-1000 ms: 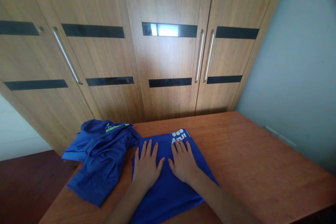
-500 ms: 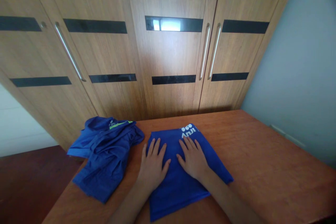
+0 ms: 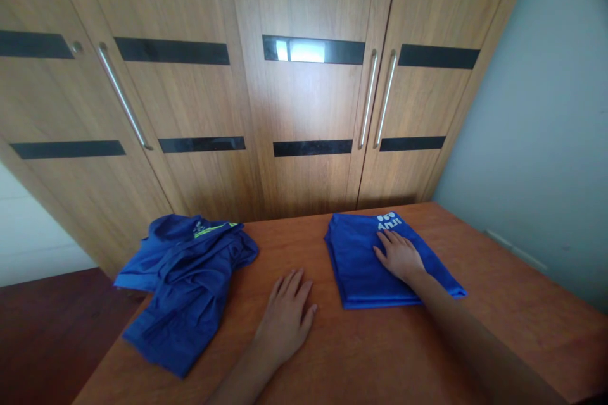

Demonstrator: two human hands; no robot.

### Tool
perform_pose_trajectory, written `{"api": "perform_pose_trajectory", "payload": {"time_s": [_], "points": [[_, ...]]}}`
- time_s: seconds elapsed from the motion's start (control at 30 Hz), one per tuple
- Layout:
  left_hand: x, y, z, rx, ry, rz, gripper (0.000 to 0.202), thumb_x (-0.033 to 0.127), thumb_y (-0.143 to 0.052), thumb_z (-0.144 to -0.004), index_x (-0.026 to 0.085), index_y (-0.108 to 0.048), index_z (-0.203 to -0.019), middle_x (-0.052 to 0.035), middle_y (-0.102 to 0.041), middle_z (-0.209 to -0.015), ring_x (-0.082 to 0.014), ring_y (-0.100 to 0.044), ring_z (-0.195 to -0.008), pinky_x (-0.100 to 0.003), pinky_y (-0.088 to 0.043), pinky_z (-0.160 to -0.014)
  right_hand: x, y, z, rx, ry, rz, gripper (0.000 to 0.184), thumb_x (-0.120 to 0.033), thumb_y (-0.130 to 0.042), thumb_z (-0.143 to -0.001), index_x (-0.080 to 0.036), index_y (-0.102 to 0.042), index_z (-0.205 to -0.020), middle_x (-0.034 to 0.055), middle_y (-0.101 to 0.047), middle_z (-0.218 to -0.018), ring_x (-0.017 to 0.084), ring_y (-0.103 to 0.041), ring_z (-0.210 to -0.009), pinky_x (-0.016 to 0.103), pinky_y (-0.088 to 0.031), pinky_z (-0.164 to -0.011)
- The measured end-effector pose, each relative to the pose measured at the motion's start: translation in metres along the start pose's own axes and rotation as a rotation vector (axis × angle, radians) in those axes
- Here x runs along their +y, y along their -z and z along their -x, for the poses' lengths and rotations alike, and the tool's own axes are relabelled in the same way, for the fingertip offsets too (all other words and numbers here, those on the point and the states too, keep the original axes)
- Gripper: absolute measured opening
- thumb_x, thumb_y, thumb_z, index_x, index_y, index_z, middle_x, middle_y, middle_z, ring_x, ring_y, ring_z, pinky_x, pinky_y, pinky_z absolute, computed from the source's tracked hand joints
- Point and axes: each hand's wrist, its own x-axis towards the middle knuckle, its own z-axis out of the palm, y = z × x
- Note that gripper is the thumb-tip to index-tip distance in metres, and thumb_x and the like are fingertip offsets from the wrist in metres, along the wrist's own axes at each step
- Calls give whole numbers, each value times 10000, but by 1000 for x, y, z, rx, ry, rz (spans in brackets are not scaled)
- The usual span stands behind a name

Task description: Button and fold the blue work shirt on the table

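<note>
A folded blue shirt [image 3: 361, 262] with white lettering at its far edge lies flat on the wooden table [image 3: 498, 304], right of centre. My right hand [image 3: 398, 254] rests palm down on top of it, fingers stretched out. My left hand [image 3: 285, 316] lies flat on the bare table to the left of the folded shirt, fingers spread, holding nothing. A crumpled pile of blue clothes [image 3: 183, 281] with a yellow-green stripe sits at the table's left edge, close to my left hand.
A wooden wardrobe [image 3: 304, 95] with long metal handles and dark strips stands right behind the table. A grey wall [image 3: 546, 126] runs along the table's right side. Dark floor [image 3: 42, 329] shows at the lower left.
The folded shirt has slid to the right and further back under my right hand. My left hand has come off the shirt and now lies on the bare table.
</note>
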Motion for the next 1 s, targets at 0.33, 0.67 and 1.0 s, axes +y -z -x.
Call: {"api": "perform_pose_trajectory", "payload": {"time_s": [0.33, 0.67, 1.0], "points": [[3, 6, -2, -28, 16, 8, 437, 380, -420, -909, 218, -504, -1306, -114, -440, -1441, -268, -373, -1342, -497, -293, -1111, 39, -5, -19, -135, -184, 39, 456, -260, -284, -933, -220, -480, -1343, 97, -440, -1432, 267, -365, -1306, 484, -245, -1064], [2, 5, -1, -40, 14, 4, 443, 374, -421, -910, 221, -491, -1320, -112, -421, -1455, -266, -359, -1350, -498, -285, -1114, -7, -16, 23, 31, -275, 86, 557, -508, -332, -922, -199, -454, -1369, 131, -405, -1441, 317, -312, -1322, 528, -209, -1042], [3, 5, -1, -26, 5, -8, 438, 377, -405, -918, 221, -489, -1319, -111, -430, -1449, -263, -370, -1344, -489, -295, -1112, 20, -20, -1, -53, -280, 52, 574, -529, -273, -930, -226, -419, -1396, 101, -394, -1457, 284, -300, -1341, 509, -202, -1055]]}}
